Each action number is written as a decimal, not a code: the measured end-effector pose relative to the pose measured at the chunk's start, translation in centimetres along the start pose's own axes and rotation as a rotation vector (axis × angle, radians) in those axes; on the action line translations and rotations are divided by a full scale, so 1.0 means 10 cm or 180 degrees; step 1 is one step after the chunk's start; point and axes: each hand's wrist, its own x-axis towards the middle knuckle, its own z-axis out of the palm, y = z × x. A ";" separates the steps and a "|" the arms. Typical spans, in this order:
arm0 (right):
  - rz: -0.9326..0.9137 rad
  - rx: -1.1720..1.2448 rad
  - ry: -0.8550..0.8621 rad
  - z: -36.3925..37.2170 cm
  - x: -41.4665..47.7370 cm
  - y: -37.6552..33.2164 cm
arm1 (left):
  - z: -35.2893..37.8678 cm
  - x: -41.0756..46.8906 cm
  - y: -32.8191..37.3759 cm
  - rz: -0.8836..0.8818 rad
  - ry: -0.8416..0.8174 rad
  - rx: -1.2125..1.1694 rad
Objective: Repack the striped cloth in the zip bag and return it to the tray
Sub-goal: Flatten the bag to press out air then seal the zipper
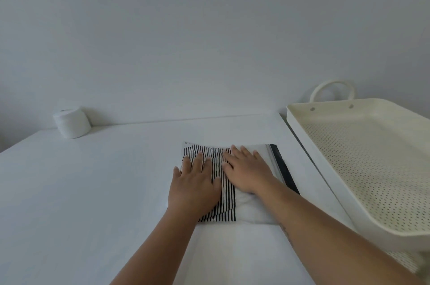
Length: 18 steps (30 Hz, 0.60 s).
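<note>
Hands (195, 182) (246, 172) flat on zip bag (260, 210), white table (93, 191), apparently plain wall.

Plain pale wall (209, 29), white table (81, 191)

The clear plastic zip bag (256, 182) lay on the white table (93, 191), left of the cream perforated tray (363, 168), with the white cylindrical roll (71, 123) far behind-left.

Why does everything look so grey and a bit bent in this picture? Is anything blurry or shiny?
Head view: soft, dim, even light gives the white table a grey cast, with only faint shadows beside the white roll. The wide lens bows the cream perforated tray near the edge. The clear zip bag shows hardly any glare. The black-and-white striped cloth stays sharp; the lower right corner smears.
</note>
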 end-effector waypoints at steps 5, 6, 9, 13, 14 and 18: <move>0.0117 -0.0166 -0.0046 -0.07 -0.06 0.21 | 0.01 0.01 -0.01 -0.0028 0.0055 -0.0046; 0.0136 -0.0157 -0.0047 -0.07 -0.08 0.23 | 0.01 0.01 -0.01 -0.0037 0.0071 -0.0058; 0.0244 -0.0176 -0.0041 -0.09 -0.14 0.28 | -0.02 -0.02 0.00 -0.0034 0.0113 -0.0066; 0.0563 -0.0094 -0.0035 -0.17 -0.31 0.49 | -0.08 -0.04 -0.01 0.0081 0.0123 -0.0002; 0.0641 -0.0093 -0.0046 -0.20 -0.36 0.55 | -0.10 -0.03 -0.01 0.0136 0.0164 0.0039; 0.0812 -0.0395 -0.0014 -0.38 -0.55 0.58 | -0.24 0.02 -0.07 0.0388 0.0318 0.0573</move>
